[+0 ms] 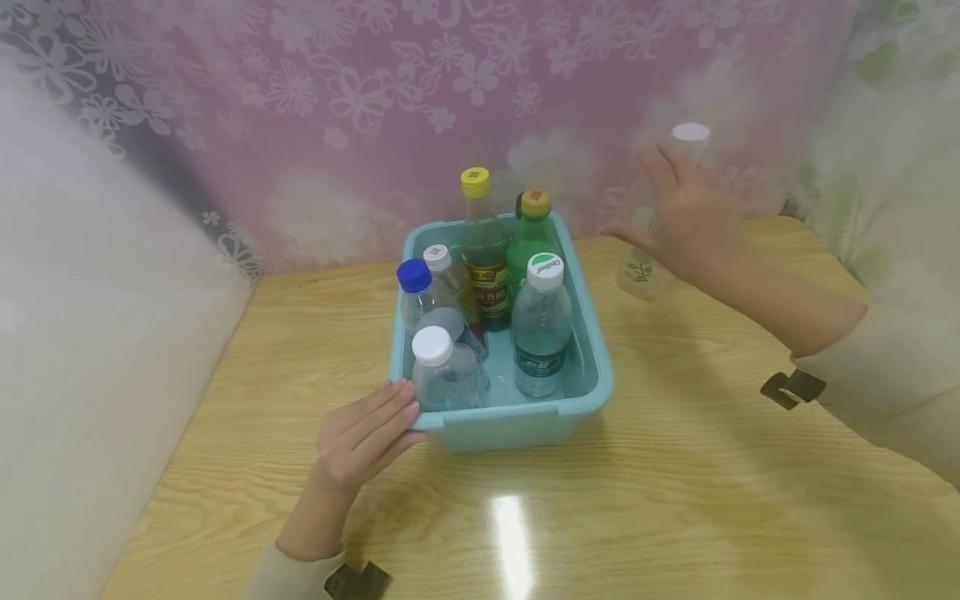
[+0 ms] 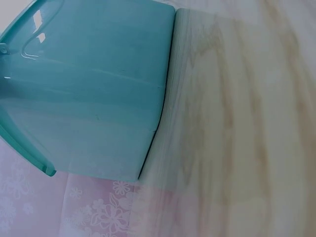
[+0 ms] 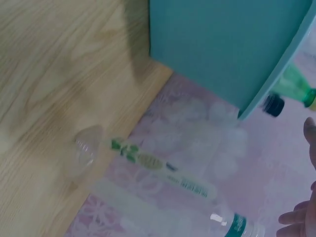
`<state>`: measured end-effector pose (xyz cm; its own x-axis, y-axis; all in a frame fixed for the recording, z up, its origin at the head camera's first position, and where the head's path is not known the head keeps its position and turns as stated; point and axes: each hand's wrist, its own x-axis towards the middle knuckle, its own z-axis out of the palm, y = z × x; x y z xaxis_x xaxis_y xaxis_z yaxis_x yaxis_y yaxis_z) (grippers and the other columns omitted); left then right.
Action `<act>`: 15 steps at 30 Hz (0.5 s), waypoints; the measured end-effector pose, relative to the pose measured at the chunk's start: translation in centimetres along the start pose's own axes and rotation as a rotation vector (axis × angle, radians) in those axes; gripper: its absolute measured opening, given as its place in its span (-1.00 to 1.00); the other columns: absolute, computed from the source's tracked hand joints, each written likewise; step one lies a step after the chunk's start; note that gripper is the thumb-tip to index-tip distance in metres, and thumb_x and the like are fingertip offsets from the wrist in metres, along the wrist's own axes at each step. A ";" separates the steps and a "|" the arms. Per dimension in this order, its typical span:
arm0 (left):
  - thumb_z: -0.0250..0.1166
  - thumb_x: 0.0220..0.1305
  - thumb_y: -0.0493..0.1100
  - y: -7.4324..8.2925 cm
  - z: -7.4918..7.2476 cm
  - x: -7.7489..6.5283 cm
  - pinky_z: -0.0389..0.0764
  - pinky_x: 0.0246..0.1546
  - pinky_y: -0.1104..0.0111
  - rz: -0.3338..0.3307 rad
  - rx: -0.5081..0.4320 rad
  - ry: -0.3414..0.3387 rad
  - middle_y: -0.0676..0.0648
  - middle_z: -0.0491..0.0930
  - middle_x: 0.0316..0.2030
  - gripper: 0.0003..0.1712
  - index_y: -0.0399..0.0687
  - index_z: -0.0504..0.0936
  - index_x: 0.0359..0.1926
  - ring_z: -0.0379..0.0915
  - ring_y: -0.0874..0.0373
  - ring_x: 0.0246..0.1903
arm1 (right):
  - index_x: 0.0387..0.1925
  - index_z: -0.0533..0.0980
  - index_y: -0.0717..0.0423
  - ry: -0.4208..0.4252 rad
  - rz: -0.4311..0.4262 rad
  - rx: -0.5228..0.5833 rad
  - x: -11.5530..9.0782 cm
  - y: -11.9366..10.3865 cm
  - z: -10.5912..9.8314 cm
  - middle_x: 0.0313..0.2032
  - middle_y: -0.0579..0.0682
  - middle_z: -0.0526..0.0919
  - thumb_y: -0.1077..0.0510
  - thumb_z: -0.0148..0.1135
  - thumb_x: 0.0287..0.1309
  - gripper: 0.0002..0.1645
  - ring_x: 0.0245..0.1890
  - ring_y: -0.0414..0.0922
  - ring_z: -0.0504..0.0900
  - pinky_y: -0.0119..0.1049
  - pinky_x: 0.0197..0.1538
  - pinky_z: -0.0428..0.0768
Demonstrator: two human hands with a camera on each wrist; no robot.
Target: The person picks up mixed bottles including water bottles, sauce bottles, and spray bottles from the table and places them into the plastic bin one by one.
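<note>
A light blue plastic bin (image 1: 592, 367) stands on the table with several bottles inside. My left hand (image 1: 367, 429) rests at its near left corner, straight fingers laid against the rim; the left wrist view shows only the bin's outer side (image 2: 98, 89). To the right of the bin stands a clear plastic bottle (image 1: 637, 279) with a white cap and a leaf-print label. My right hand (image 1: 693, 212) is raised beside that bottle, fingers extended and thumb spread, partly covering it in the head view. In the right wrist view, fingers (image 3: 298, 219) show apart from the clear bottle (image 3: 168, 173).
In the bin are a yellow-capped dark bottle (image 1: 487, 275), a green bottle (image 1: 528, 233), a clear bottle with a white-and-green cap (image 1: 542, 333), a blue-capped bottle (image 1: 420, 300) and a white-capped one (image 1: 446, 375). A floral curtain (image 1: 450, 108) hangs behind the wooden table (image 1: 300, 350).
</note>
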<state>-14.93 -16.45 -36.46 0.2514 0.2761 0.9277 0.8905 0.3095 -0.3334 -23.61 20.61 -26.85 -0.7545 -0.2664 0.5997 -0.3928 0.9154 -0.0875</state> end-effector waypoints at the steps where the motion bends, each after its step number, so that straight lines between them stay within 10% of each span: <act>1: 0.40 0.11 -0.15 0.0 0.0 0.0 0.75 -0.48 0.22 -0.004 -0.003 -0.002 -0.26 0.70 -0.43 -0.76 -0.30 0.73 -0.40 0.70 -0.01 -0.37 | 0.35 0.10 0.29 -0.002 0.012 -0.009 0.2 0.4 0.0 0.27 0.42 0.25 -0.16 0.42 -0.04 0.10 -0.03 0.45 0.47 0.17 -0.52 0.62; 7: 0.41 0.10 -0.15 -0.1 0.0 0.0 0.75 -0.47 0.21 -0.010 -0.004 -0.005 -0.26 0.70 -0.43 -0.76 -0.30 0.73 -0.40 0.70 -0.01 -0.36 | 0.37 0.06 0.21 -0.020 0.169 -0.040 1.8 2.4 0.0 0.31 0.36 0.20 -0.31 0.31 0.02 0.10 0.04 0.42 0.40 0.35 -0.21 0.58; 15: 0.40 0.10 -0.16 -0.1 0.1 0.0 0.75 -0.46 0.22 0.004 -0.005 0.003 -0.25 0.70 -0.41 -0.77 -0.30 0.73 -0.38 0.70 -0.01 -0.33 | 0.46 -0.23 0.12 -0.279 0.379 -0.033 3.3 3.9 -0.3 0.45 0.31 -0.18 -0.56 -0.06 0.07 0.23 0.32 0.42 0.08 0.50 0.10 0.33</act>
<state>-15.08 -16.39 -36.48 0.2557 0.2743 0.9270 0.8917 0.3036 -0.3358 -27.51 23.41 -24.96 -0.9557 0.0222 0.2936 -0.0484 0.9717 -0.2311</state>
